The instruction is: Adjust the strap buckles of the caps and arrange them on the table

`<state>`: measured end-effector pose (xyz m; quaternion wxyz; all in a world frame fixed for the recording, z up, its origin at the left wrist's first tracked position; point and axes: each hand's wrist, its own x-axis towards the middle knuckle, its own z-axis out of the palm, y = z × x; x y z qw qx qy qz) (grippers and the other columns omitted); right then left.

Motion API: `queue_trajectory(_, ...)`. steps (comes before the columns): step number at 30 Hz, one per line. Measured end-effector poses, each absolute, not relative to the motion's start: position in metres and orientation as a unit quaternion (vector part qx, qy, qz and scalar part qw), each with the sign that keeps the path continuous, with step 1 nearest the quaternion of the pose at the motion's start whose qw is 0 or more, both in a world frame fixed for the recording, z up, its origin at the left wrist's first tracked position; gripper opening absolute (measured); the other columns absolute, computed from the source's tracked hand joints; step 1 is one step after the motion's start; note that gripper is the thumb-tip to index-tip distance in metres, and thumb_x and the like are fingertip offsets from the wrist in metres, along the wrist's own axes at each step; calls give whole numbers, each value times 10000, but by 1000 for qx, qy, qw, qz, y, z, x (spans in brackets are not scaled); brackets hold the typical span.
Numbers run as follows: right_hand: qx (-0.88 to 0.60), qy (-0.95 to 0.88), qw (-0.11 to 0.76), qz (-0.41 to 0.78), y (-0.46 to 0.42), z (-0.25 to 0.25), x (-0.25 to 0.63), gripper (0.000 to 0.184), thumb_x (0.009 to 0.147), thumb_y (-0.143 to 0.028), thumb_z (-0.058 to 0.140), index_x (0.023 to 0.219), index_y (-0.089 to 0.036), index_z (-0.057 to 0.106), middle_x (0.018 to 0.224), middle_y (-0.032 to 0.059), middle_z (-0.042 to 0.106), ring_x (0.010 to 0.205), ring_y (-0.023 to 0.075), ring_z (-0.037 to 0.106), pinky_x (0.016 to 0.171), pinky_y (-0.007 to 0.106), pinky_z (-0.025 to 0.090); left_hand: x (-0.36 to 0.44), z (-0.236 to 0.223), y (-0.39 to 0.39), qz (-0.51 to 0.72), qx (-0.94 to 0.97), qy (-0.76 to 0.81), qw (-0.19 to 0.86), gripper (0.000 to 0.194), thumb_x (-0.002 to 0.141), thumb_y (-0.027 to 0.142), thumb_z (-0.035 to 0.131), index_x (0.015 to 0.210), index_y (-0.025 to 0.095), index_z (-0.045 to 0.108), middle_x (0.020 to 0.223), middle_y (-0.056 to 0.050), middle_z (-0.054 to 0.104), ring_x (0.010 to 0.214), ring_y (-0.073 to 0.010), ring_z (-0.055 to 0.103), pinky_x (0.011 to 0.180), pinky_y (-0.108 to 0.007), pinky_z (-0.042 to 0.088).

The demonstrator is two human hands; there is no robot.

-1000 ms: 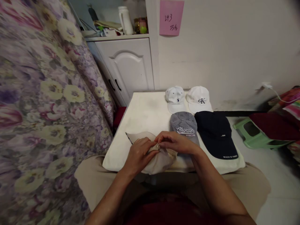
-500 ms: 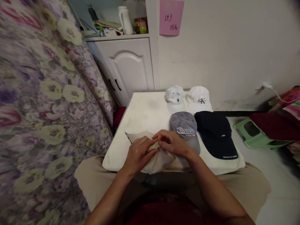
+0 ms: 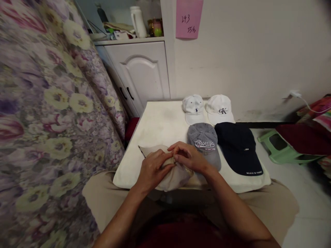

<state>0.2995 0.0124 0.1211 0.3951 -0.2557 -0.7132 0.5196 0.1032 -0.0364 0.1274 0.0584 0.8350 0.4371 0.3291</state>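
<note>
A beige cap [image 3: 172, 181] lies at the near edge of the cloth-covered table [image 3: 160, 120], its brim pointing up and left. My left hand [image 3: 155, 167] grips the cap, thumb and fingers closed on its strap area. My right hand [image 3: 187, 156] pinches at the same spot, where a small metal buckle [image 3: 174, 160] shows between the fingertips. The fingers hide most of the strap. Just beyond my right hand sits a grey cap [image 3: 203, 137] with "Always" lettering, partly covered by that hand and wrist.
A navy cap [image 3: 238, 148] lies right of the grey one. Behind them are a pale cap [image 3: 193, 108] and a white CK cap [image 3: 219, 108]. A floral curtain [image 3: 57, 120] hangs at left, a cabinet [image 3: 141, 72] stands behind, and a green stool [image 3: 279, 156] is at right.
My right fingers have shifted very slightly at the buckle. The beige cap and the other caps stay in place.
</note>
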Motion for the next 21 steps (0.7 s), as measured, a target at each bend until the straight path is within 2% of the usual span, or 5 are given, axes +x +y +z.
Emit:
queue_trajectory(7, -240, -736, 404, 487, 13, 120, 299, 126, 855, -123, 594, 765, -204, 561, 1130, 71, 627, 1080, 191, 599, 895, 359, 495, 105, 130, -36, 319, 831, 451, 68, 245, 893, 294, 662, 1122, 210, 659, 818, -19, 629, 751, -177, 586, 656, -291, 427)
queue_trajectory(11, -249, -738, 408, 476, 12, 120, 298, 153, 834, -86, 578, 756, -203, 518, 1145, 72, 611, 1007, 176, 634, 862, 354, 515, 107, 131, -36, 319, 832, 451, 58, 213, 890, 287, 661, 1091, 217, 664, 827, -17, 639, 753, -174, 589, 645, -285, 420)
queue_trajectory(15, -262, -735, 416, 468, 12, 118, 296, 163, 808, -59, 555, 744, -199, 503, 1137, 80, 617, 965, 173, 651, 826, 345, 519, 107, 129, -35, 313, 833, 452, 56, 262, 889, 284, 665, 1139, 207, 659, 823, -22, 634, 751, -180, 585, 640, -286, 414)
queue_trajectory(21, -299, -758, 404, 416, 10, 121, 294, 182, 777, -47, 550, 727, -212, 489, 946, 57, 661, 992, 207, 642, 753, 329, 497, 107, 128, -34, 304, 834, 458, 50, 262, 895, 302, 658, 1137, 201, 662, 799, -19, 626, 723, -175, 578, 641, -291, 405)
